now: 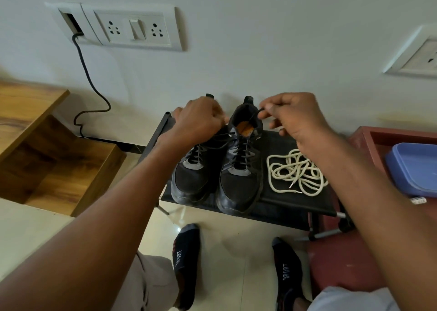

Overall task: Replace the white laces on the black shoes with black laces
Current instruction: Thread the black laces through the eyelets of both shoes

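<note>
progress: both black shoes point(217, 168) sitting on the rack point(295, 204) with black laces threaded; white laces point(296, 172) lying loose just beside them
right hand point(290, 116): pinching a black lace end point(256, 114) above the right shoe's collar
left hand point(199, 119): curled at the other side, its hold hidden
left: likely tightening and tying
nearby: blue tub point(413, 168), wall cable point(89, 81), neither obstructing

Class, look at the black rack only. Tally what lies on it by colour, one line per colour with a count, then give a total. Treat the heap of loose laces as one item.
Black: 2, the left shoe and the right shoe
White: 1, the heap of white laces
Total: 3
</note>
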The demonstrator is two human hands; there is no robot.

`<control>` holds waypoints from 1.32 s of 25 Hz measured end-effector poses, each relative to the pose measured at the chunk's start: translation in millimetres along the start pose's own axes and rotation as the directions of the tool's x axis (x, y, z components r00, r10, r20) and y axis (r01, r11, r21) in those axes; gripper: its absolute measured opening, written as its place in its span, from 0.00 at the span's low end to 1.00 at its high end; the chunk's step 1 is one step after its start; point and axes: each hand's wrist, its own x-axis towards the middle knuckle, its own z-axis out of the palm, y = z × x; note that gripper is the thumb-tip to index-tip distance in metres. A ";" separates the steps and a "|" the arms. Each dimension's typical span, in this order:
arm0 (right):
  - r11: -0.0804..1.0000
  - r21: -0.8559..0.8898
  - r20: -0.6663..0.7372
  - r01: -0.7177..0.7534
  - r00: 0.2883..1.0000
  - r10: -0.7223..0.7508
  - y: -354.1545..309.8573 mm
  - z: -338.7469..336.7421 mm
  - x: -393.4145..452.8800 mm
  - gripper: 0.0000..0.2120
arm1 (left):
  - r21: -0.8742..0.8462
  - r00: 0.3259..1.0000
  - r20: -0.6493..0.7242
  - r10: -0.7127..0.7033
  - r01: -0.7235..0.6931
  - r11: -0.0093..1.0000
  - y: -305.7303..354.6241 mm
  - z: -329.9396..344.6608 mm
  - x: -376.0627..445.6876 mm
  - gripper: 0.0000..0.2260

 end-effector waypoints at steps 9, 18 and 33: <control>0.995 0.098 0.019 0.025 0.999 -0.027 11.5 9.2 4.4 0.04 | -0.527 0.948 0.245 0.204 -0.046 0.849 13.6 7.4 2.9 0.12; 0.866 -0.463 0.138 0.186 0.981 -0.137 54.1 25.9 8.0 0.10 | -0.531 0.983 0.181 0.000 0.098 0.842 -2.1 26.3 16.0 0.08; 0.941 -0.329 0.135 0.077 0.990 -0.034 60.4 29.0 19.9 0.10 | -0.315 0.996 0.017 0.083 -0.073 0.946 0.2 44.5 17.9 0.07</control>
